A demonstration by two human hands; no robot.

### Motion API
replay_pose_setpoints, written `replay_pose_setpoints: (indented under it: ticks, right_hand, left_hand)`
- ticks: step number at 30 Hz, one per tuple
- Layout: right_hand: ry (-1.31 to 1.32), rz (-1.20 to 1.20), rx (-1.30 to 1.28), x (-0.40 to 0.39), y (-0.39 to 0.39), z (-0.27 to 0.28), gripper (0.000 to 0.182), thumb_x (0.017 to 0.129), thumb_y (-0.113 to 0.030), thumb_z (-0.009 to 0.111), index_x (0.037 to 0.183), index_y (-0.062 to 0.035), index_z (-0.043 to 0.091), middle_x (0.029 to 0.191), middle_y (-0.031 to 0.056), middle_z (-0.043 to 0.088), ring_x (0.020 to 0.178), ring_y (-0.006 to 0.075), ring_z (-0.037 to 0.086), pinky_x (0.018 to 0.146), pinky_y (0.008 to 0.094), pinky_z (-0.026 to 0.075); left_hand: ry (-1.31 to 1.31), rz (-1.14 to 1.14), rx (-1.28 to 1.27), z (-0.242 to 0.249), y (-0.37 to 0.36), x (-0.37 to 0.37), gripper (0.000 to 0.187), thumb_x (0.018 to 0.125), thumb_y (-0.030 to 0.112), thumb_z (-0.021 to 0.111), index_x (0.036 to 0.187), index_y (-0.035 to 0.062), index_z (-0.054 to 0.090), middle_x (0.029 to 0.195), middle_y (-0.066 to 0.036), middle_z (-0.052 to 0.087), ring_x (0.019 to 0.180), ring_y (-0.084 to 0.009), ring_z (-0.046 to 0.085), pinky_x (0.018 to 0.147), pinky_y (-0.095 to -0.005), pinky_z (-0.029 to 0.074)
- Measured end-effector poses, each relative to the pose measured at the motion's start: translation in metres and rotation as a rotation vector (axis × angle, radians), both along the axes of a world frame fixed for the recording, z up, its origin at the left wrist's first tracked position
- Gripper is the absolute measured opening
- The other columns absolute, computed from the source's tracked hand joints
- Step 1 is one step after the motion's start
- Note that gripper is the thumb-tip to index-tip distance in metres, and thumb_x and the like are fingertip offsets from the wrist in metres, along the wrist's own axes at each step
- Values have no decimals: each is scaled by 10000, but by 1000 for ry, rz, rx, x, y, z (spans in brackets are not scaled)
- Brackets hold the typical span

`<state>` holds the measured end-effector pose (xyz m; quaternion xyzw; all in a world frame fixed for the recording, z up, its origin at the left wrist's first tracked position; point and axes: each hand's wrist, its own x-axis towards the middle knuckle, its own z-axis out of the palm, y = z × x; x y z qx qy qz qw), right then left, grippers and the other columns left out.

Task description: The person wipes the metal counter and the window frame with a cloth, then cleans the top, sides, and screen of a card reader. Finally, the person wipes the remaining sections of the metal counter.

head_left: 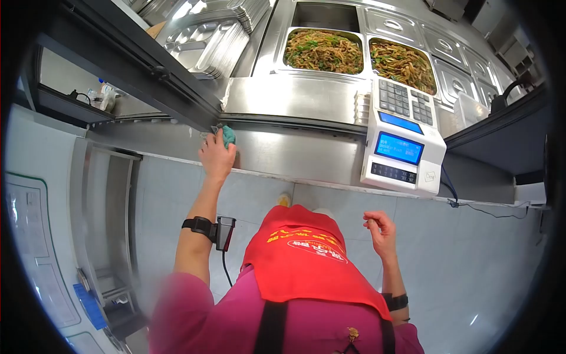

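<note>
My left hand (217, 154) is on the steel ledge (283, 150), its fingers closed on a crumpled teal cloth (229, 135) beside the foot of the dark window frame. Some clear, crinkled material shows just left of the cloth. Over the floor at the right, my right hand (380, 231) hangs in the air with its fingers curled; whether anything small is between them cannot be made out. The white scale (404, 141) with lit blue displays stands on the ledge, up and to the right of that hand.
Beyond the ledge are two trays of noodle-like food (324, 52) (401, 65), lidded steel pans (392, 25) and stacked compartment trays (206, 50). A dark window frame (135, 59) crosses the upper left. Cables (492, 207) run from the scale at the right.
</note>
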<state>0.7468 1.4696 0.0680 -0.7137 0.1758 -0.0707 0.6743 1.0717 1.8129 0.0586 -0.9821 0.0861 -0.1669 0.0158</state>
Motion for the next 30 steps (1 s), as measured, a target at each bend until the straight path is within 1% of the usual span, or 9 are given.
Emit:
replay_pose_setpoints:
  ticks: [3, 5, 8, 12, 18, 21, 22, 24, 30]
  right_hand:
    - [-25, -24, -12, 3, 4, -2, 169, 903, 40, 529, 1017, 6, 648, 932, 80, 620, 781, 131, 621, 699, 245, 518]
    - [-5, -19, -11, 3, 4, 1, 170, 905, 38, 526, 1020, 5, 647, 932, 78, 619, 791, 131, 621, 706, 247, 521]
    - [21, -22, 43, 3, 7, -5, 172, 909, 35, 522, 1026, 6, 645, 932, 76, 620, 805, 130, 620, 717, 251, 526]
    - [20, 48, 51, 16, 9, -11, 161, 938, -8, 519, 1050, 0, 634, 948, 53, 622, 809, 110, 603, 720, 241, 496]
    - [20, 25, 4, 15, 2, -5, 168, 936, -2, 515, 1050, -7, 638, 940, 54, 623, 815, 111, 606, 713, 238, 494]
    - [58, -9, 2, 5, 3, 0, 178, 908, 30, 515, 1026, 4, 646, 930, 75, 626, 797, 129, 618, 720, 256, 525]
    - [55, -20, 1, 2, 4, -1, 179, 908, 30, 515, 1025, 3, 647, 930, 73, 625, 791, 128, 617, 719, 254, 524]
    - [47, -44, -4, -5, 6, -2, 180, 907, 31, 515, 1025, 0, 648, 929, 70, 624, 780, 128, 614, 717, 250, 521]
    - [52, -131, 14, -32, 5, -1, 166, 945, -15, 505, 1047, -9, 636, 949, 44, 614, 806, 107, 602, 713, 237, 488]
  left_hand:
    - [-27, 47, -11, -4, -11, -1, 482, 783, 296, 556, 1223, 101, 571, 1036, -104, 541, 954, -314, 555, 764, -463, 443]
    - [-12, 91, -47, -9, -24, 5, 466, 791, 286, 554, 1216, 95, 578, 1034, -108, 539, 964, -315, 551, 783, -467, 445]
    - [80, 23, -80, -4, -29, 7, 471, 789, 289, 564, 1224, 106, 578, 1072, -107, 541, 980, -313, 543, 809, -468, 444]
    - [166, -317, -139, 9, -27, -9, 490, 775, 306, 583, 1239, 148, 570, 1116, -98, 528, 1000, -312, 528, 825, -475, 432]
    - [23, 57, -79, 2, -32, 2, 473, 790, 297, 559, 1214, 88, 568, 1079, -117, 524, 963, -330, 526, 807, -462, 430]
    - [68, 20, -78, -5, -67, -6, 437, 793, 295, 563, 1149, 42, 555, 1057, -118, 511, 995, -317, 521, 790, -458, 420]
    - [113, -41, -82, 7, -89, -19, 387, 804, 308, 549, 1077, 33, 545, 1030, -139, 505, 980, -333, 517, 791, -473, 418]
    - [79, -175, -143, 3, -123, -39, 383, 794, 299, 577, 1051, 18, 530, 1014, -148, 500, 975, -332, 514, 796, -464, 412]
    - [135, -423, -189, 5, -195, -79, 446, 765, 287, 640, 1071, -13, 515, 1008, -152, 491, 969, -320, 504, 806, -434, 391]
